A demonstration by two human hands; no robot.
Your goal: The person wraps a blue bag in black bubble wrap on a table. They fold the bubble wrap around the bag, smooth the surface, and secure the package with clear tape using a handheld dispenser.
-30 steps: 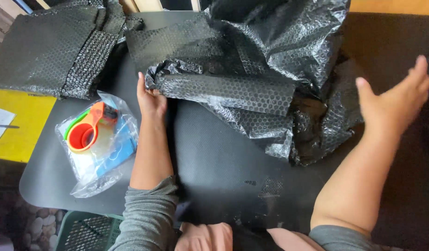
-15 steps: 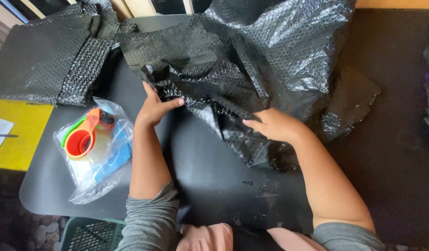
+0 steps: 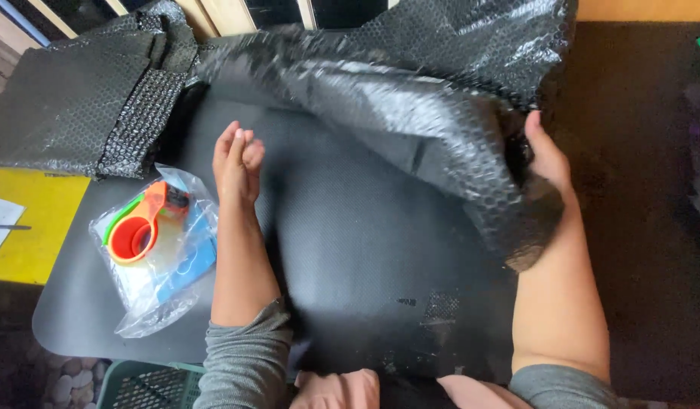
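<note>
1. Whereas both hands were pressed on it half a second ago, the black bubble wrap (image 3: 410, 113) is now lifted off the dark table (image 3: 365, 257).
2. Right hand (image 3: 547, 155) is clenched on its edge.
3. Left hand (image 3: 236, 163) is released, held clear above the table.
</note>
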